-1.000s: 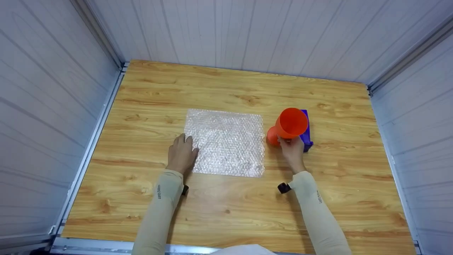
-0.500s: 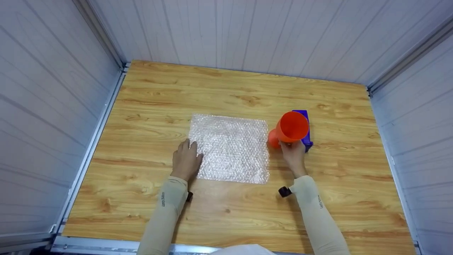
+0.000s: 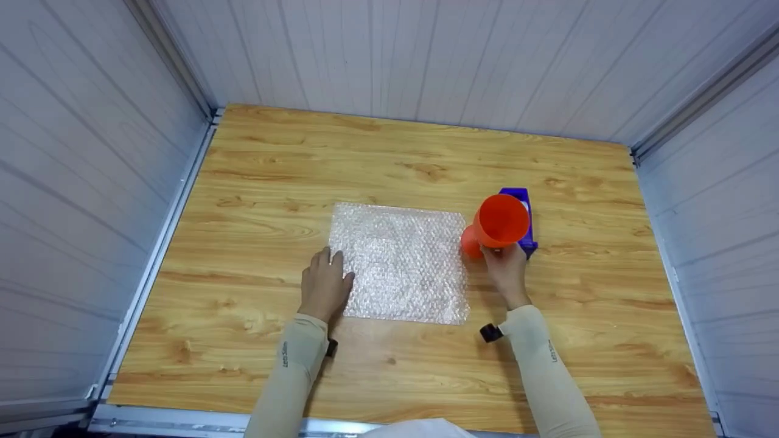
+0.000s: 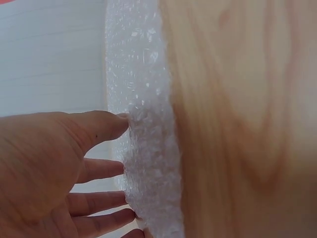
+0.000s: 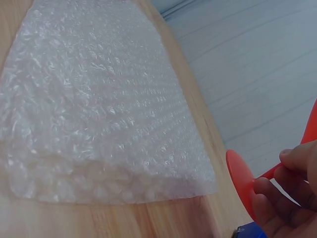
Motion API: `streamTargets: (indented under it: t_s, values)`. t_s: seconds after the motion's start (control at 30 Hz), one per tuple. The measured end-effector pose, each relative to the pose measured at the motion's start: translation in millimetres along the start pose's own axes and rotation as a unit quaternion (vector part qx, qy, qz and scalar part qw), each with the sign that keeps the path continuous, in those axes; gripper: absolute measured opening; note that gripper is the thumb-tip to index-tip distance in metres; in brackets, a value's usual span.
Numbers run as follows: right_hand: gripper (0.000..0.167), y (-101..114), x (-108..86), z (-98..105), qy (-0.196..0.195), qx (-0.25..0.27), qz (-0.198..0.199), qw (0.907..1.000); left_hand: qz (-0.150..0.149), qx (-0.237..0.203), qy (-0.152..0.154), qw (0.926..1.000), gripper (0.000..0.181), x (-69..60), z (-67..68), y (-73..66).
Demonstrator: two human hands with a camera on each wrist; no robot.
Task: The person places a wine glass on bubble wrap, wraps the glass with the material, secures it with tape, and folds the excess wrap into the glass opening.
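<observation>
A square sheet of clear bubble wrap (image 3: 401,264) lies flat on the wooden table. At its left edge my left hand (image 3: 324,285) rests with fingers spread; in the left wrist view the thumb and fingertips touch the bubble wrap (image 4: 148,99). My right hand (image 3: 507,274) grips an orange-red plastic goblet (image 3: 502,220) by its stem. The goblet is tilted, its mouth facing up toward the head camera and its round base (image 5: 241,183) on the left, near the sheet's right edge. Behind the goblet, partly hidden, is a blue-purple plastic object (image 3: 528,243).
White panel walls (image 3: 389,61) enclose the wooden table (image 3: 255,182) at the back and on both sides. A metal rail (image 3: 182,420) runs along the front edge. Each wrist carries a small black camera (image 3: 490,333).
The bubble wrap has slid toward me and to the right, together with my left hand. My right hand has lowered slightly toward me with the goblet, uncovering more of the blue-purple object.
</observation>
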State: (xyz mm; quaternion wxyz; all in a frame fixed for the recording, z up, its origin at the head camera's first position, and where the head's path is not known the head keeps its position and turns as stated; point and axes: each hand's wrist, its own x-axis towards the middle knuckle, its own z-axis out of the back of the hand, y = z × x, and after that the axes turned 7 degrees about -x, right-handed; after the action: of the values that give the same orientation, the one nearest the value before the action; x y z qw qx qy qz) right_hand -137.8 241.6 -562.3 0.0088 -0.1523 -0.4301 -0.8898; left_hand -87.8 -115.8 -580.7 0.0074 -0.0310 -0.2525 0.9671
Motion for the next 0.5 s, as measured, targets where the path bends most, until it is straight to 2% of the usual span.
streamTargets:
  t_s: [0.1,0.23,0.37,0.5]
  values:
    - [0.02,1,-0.2,1,-0.007,-0.003,0.006,1.0,-0.004,-0.003,-0.009,0.9999,0.05,-1.8,0.1,-2.0]
    - [0.018,2,-0.6,2,-0.004,-0.005,0.021,0.9998,0.002,-0.005,-0.005,1.0,0.05,-1.7,0.8,-3.0]
    - [0.016,7,-1.4,4,0.007,-0.014,0.034,0.9993,0.01,-0.007,0.006,0.9999,0.051,-1.0,2.1,-2.9]
    - [0.016,13,-2.6,5,0.025,-0.02,0.026,0.9991,0.011,-0.005,0.009,0.9999,0.051,0.1,3.1,-2.4]
